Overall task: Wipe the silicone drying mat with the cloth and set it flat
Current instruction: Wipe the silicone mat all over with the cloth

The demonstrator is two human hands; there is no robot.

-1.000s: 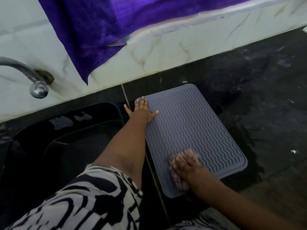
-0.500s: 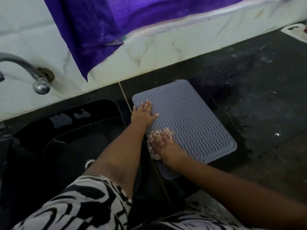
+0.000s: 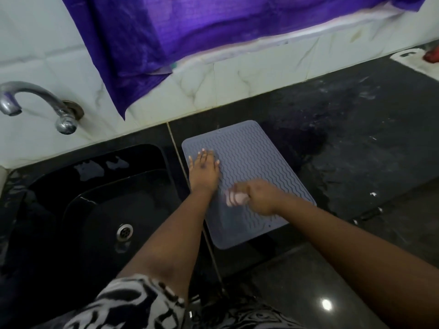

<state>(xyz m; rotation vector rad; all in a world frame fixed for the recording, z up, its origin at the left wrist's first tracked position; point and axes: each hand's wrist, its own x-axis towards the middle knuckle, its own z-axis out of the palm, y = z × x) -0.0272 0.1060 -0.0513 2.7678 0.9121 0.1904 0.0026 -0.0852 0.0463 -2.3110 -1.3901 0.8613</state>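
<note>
A grey silicone drying mat (image 3: 256,167) with wavy ridges lies flat on the black counter, just right of the sink. My left hand (image 3: 204,168) presses flat on the mat's far left part, fingers spread. My right hand (image 3: 260,195) is blurred with motion over the mat's middle and grips a pale pink cloth (image 3: 234,198), which pokes out to the left of the fist and touches the mat.
A black sink (image 3: 99,210) with a metal drain sits to the left, under a chrome tap (image 3: 35,103) on the tiled wall. A purple cloth (image 3: 190,27) hangs above. The wet dark counter (image 3: 356,143) stretches right, with a white object (image 3: 413,60) at its far right corner.
My right hand with the cloth has swept from the mat's near edge up along its left side and now toward the middle. My left hand slid slightly inward on the mat.
</note>
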